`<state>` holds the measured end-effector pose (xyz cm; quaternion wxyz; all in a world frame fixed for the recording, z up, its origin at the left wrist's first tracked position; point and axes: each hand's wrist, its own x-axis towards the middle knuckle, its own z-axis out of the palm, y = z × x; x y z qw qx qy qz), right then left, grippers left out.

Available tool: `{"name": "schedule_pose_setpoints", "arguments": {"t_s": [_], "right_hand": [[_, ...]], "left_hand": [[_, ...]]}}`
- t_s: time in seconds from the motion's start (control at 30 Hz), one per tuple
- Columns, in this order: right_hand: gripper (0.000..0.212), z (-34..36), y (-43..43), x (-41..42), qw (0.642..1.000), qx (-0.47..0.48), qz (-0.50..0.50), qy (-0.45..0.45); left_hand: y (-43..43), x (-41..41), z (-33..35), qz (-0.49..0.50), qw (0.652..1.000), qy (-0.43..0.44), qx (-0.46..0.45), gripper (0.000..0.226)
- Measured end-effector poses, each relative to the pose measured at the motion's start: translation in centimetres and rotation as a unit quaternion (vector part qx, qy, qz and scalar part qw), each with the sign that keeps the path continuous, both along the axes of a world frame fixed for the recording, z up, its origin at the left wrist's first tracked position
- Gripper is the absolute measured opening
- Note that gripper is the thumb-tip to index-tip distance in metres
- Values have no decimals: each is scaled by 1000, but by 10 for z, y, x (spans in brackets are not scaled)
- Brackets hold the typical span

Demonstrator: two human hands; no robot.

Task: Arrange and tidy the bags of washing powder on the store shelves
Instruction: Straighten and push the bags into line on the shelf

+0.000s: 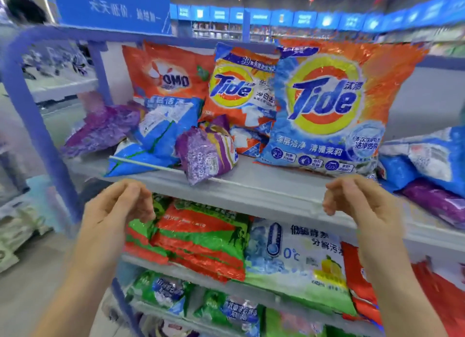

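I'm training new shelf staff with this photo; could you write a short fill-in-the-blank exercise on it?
The biggest upright bag on the top shelf is branded ____.
The red bag at the back left is branded ____.
The left hand and right hand each hold ____.
Missing: Tide; OMO; nothing.

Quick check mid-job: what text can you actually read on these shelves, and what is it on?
"Tide": large orange-and-blue bag, top shelf.
"Tide": smaller bag left of it.
"OMO": red bag, further left.
"0°C": white bag, lower down.
"天天低价": blue sign overhead; rest blurred.
Small print, purple bags, far signs: too blurred to read.
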<state>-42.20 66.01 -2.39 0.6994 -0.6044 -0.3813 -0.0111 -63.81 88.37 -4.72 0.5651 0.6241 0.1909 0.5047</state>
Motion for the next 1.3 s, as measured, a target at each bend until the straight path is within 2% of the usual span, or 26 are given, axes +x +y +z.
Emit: {"name": "schedule_pose_setpoints", "arguments": {"t_s": [0.1, 0.17, 0.23, 0.3, 0.37, 0.5, 0.57, 0.63, 0.7, 0.8, 0.87, 0.93, 1.0, 1.07, 1.17, 1.23, 1.3], "right_hand": [[19, 6, 47, -13, 996, -56, -29, -67], [26, 7, 87, -26, 975, -122, -74, -171], [51, 0, 130, -38, 917, -199, -122, -323], [80, -15, 167, -47, 853, -281, -170, -406], [89, -25, 188, -49, 814, -341, -204, -424], [71, -27, 197, -44, 791, -348, -251, -436], [52, -27, 197, -42, 803, -324, -241, -438], [42, -21, 191, -39, 844, -299, -209, -393], [35, -9, 181, -31, 893, -276, -172, -312], [21, 12, 171, -12, 946, -213, -142, -200], [18, 30, 167, -1, 981, -137, -112, -76], [27, 44, 161, 8, 995, -39, -75, 51], [26, 55, 148, 10, 993, 13, -56, 103], [22, 59, 136, 5, 995, 32, -51, 74], [19, 59, 111, -4, 998, 49, 23, -40], [27, 55, 92, -5, 984, -7, 104, -144], [33, 47, 76, -4, 953, -110, 143, -243]], "left_hand": [[25, 5, 4, -23, 1000, -5, 2, 50], [36, 8, 5, -34, 999, -7, 2, 48], [45, 11, 6, -44, 999, -10, 4, 43], [54, 12, 7, -57, 998, -18, 1, 38], [63, 12, 6, -70, 997, -23, -2, 44], [73, 13, 4, -79, 997, -18, 8, 55], [74, 15, 6, -88, 996, -16, 17, 51], [73, 19, 9, -98, 995, -16, 19, 37], [71, 22, 12, -104, 994, -10, 16, 24], [69, 29, 16, -124, 992, 10, 12, 15], [62, 37, 21, -147, 989, 31, -13, 11], [51, 46, 27, -206, 974, 53, -74, 20], [37, 56, 32, -295, 940, 57, -163, 35], [26, 65, 39, -375, 885, 29, -275, 51], [24, 78, 49, -436, 803, -21, -405, 72], [27, 88, 54, -461, 759, -49, -457, 88], [29, 98, 56, -476, 743, -56, -466, 92]]}}
